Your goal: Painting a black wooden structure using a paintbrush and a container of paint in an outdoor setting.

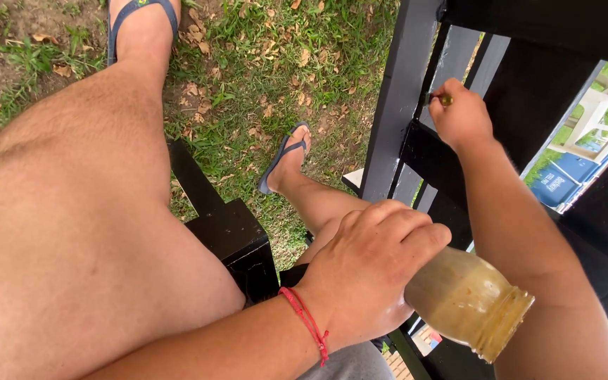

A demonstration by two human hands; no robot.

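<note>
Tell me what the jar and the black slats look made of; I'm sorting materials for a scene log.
The jar in the left hand looks like glass: translucent walls, threaded open mouth, smeared with tan residue. The black slats that the right hand works at look like painted wood: flat boards, matte black coat, though the paint hides any grain.

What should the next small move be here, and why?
Probably draw the brush down the black post. The right hand already holds its tip against the wood, while the left hand holds the jar tilted low, away from the brush, so no dip seems set up.
</note>
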